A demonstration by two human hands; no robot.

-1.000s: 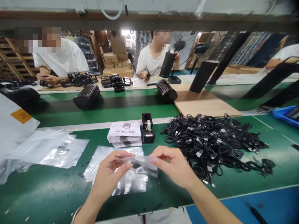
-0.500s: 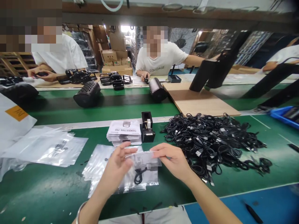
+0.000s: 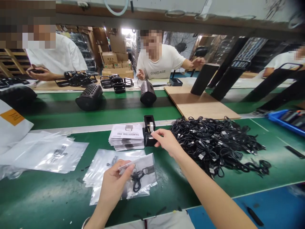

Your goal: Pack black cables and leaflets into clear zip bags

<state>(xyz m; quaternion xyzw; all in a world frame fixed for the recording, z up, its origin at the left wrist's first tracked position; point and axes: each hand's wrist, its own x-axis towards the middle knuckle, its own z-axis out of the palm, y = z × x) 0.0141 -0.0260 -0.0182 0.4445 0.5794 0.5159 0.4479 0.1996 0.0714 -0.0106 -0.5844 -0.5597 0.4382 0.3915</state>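
Note:
My left hand [image 3: 115,181] is closed on the top edge of a clear plastic bag [image 3: 150,176]. Inside the bag are a coiled black cable [image 3: 137,181] and a printed sheet. Flat on the green table beneath it lie more clear bags [image 3: 95,171]. At the black tape dispenser [image 3: 149,119], my right hand [image 3: 166,141] pinches the tape end at its front with thumb and forefinger; the tape itself is hard to make out. Touching the dispenser's left side is a stack of printed booklets [image 3: 126,132].
A heap of black cables [image 3: 214,143] spreads to the right, near a blue bin [image 3: 276,119]. More plastic bags [image 3: 64,152] lie at left. Across the belt, a wooden board [image 3: 202,106] and black speakers [image 3: 89,97] stand before co-workers in white shirts.
My right hand has let go of the bag and moved up to the tape dispenser. My left hand has closed on the bag's edge. Opposite, a co-worker's hand has drawn back from a black speaker.

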